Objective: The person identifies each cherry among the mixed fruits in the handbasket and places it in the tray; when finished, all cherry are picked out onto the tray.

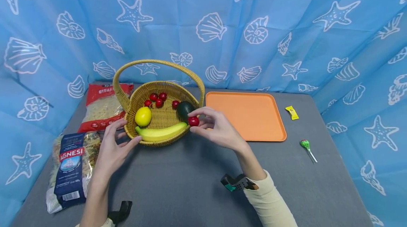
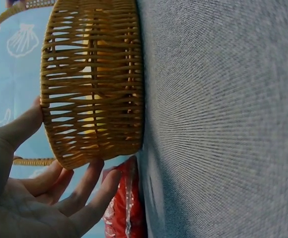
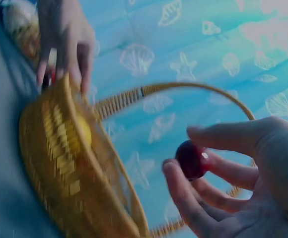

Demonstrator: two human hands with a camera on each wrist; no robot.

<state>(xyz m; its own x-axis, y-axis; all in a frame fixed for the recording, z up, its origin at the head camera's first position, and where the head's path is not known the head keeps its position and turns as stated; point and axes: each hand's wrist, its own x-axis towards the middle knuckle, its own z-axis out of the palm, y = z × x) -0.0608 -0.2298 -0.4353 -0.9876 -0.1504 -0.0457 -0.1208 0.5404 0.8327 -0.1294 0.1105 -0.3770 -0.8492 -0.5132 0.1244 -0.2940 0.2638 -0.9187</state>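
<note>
A woven basket (image 1: 163, 142) with a tall arched handle stands at the back left of the table. My left hand (image 1: 113, 147) holds its left side, thumb at the front of the rim and fingers along the outer wall. Over the basket's right rim, my right hand (image 1: 219, 128) pinches a red cherry (image 3: 191, 159) between thumb and fingertips. Inside the basket are a yellow lemon (image 1: 143, 116), a banana (image 1: 162, 133), several red cherries (image 1: 159, 103) and a dark green avocado (image 1: 184, 109), partly hidden behind the right hand's fingers.
An orange tray (image 1: 251, 114) lies right of the basket. Farther right are a yellow wrapped candy (image 1: 292, 112) and a green lollipop (image 1: 306, 145). At left lie a red-and-clear food bag (image 1: 103, 108) and a blue pasta bag (image 1: 71, 170). A blue curtain hangs behind.
</note>
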